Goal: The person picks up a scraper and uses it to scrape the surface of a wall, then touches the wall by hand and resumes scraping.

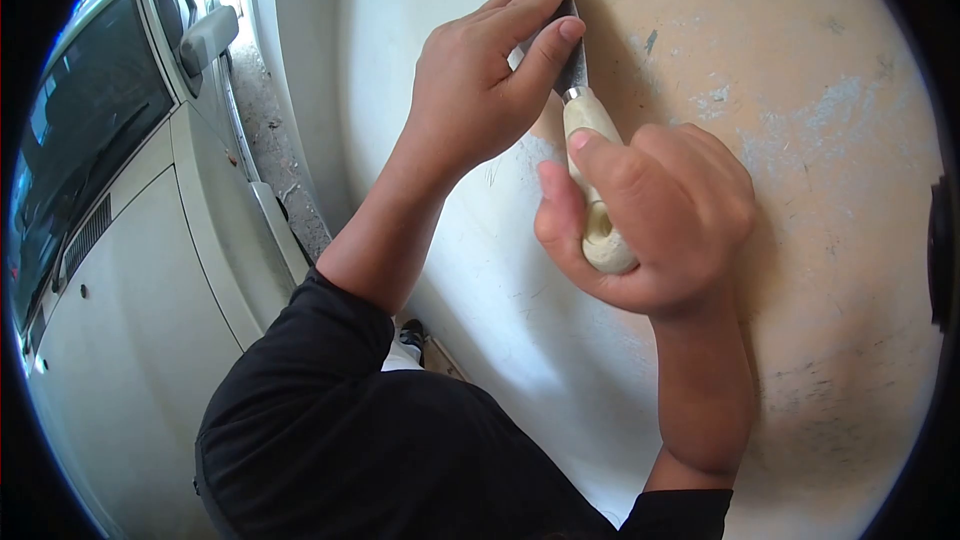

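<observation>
My right hand (670,215) is wrapped round the cream handle of a putty knife (583,115), its thumb lying along the handle. The knife's metal blade (574,68) points up and away, tilted against a pale surface. My left hand (480,90) lies over the blade, fingers stretched out toward its far tip and thumb resting on the metal. Part of the blade is hidden under these fingers. Under and beside the blade, a tan, smoothed patch (720,30) covers much of the white panel (480,230), with grey scuffs and scratches showing on it.
A white vehicle (140,280) stands close on the left, with its side mirror (208,40) sticking out toward me. Between it and the panel runs a narrow strip of rough ground (275,140). A dark shoe (411,335) shows below my left arm.
</observation>
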Tool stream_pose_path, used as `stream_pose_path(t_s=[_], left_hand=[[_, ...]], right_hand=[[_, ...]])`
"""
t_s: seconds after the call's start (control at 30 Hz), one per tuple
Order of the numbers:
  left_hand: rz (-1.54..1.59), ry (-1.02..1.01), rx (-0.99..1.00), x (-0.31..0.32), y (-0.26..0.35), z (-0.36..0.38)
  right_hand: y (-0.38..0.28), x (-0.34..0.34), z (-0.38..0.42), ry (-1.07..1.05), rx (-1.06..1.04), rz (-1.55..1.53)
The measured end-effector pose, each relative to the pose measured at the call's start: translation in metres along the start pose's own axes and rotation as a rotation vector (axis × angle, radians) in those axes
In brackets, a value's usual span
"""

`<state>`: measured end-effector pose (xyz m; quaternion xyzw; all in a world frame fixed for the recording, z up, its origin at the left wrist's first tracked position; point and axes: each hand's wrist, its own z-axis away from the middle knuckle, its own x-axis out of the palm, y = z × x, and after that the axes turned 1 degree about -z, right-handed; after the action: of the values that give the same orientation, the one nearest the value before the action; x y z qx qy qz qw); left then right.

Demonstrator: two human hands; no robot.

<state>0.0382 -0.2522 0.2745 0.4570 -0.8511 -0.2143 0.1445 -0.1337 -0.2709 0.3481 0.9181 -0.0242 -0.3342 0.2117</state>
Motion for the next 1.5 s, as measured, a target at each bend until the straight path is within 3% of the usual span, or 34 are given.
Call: stream_pose_path(t_s=[0.07,0.13,0.23,0.3,0.33,0.43,0.57,0.6,0.83,0.97,1.1,1.37,1.4,1.5], left_hand=[[-0.026,0.012,-0.033,0.001,-0.001,-0.004],[0.001,0.007,-0.108,0.001,-0.002,-0.004],[0.005,-0.024,0.024,-0.002,0.0,0.0],[-0.025,0.006,0.037,0.001,-0.001,0.002],[-0.001,0.004,-0.009,0.001,-0.002,0.001],[0.032,-0.054,0.02,-0.005,0.006,0.001],[-0.008,0.002,0.023,0.001,0.003,0.0],[-0.003,-0.069,-0.036,-0.005,0.008,-0.001],[-0.087,-0.036,0.121,-0.003,0.006,0.005],[-0.014,-0.04,0.012,-0.001,0.007,0.005],[-0.025,-0.025,0.106,0.001,0.004,0.008],[-0.092,0.017,0.103,0.003,-0.002,0.005],[-0.014,-0.015,0.008,0.001,0.003,0.004],[-0.031,-0.036,0.074,0.0,0.004,0.007]], right_hand=[[0.011,0.012,0.004,0.117,0.018,0.017],[0.002,0.008,0.0,0.103,0.03,0.026],[-0.002,0.002,-0.001,0.108,0.024,0.047],[0.005,-0.003,0.003,-0.035,0.015,-0.002],[0.005,0.01,0.003,0.108,0.06,-0.008],[-0.012,0.001,-0.004,0.132,0.015,0.047],[-0.003,-0.007,0.003,-0.014,0.017,0.017],[-0.008,-0.01,0.002,-0.033,0.009,0.004],[-0.014,-0.014,0.001,-0.01,0.003,-0.02],[-0.007,-0.014,0.005,-0.031,0.026,-0.026],[-0.012,-0.014,0.001,-0.006,0.011,-0.038],[-0.008,-0.015,0.0,-0.056,0.081,0.012],[-0.007,-0.013,0.0,-0.021,0.093,0.036],[-0.016,-0.021,-0.003,-0.094,0.041,0.03]])
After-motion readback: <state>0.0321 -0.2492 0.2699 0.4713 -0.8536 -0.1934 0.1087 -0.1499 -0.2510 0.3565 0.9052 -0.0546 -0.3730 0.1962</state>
